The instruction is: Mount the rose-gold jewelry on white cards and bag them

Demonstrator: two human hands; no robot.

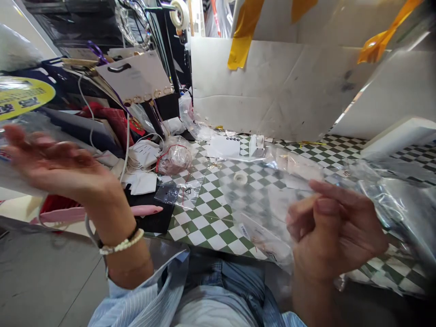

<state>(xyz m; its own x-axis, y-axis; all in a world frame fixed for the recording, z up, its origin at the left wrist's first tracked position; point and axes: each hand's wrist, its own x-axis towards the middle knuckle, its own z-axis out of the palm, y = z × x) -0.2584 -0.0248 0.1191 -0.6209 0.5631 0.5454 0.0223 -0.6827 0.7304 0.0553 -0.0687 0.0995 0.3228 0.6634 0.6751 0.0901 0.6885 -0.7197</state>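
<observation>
My left hand [64, 168] is raised at the left, palm up with its fingers apart and nothing in it. A bracelet of pale beads [124, 244] is round that wrist. At the right, my right hand [334, 227] pinches the edge of a clear plastic bag [259, 200], which hangs over the green and white checkered table [207, 227]. Through the bag a small white ring-shaped roll [240, 178] shows on the table. Behind it lies a white card [223, 146] with small dark marks along its top.
A card with gold rings [136, 77] hangs on a stand at the left. Below are a bundled plastic bag [175, 159], white tags [143, 181] and a pink pen-like object [146, 210]. A white board [272, 91] with yellow tape stands behind; more plastic bags [398, 200] lie right.
</observation>
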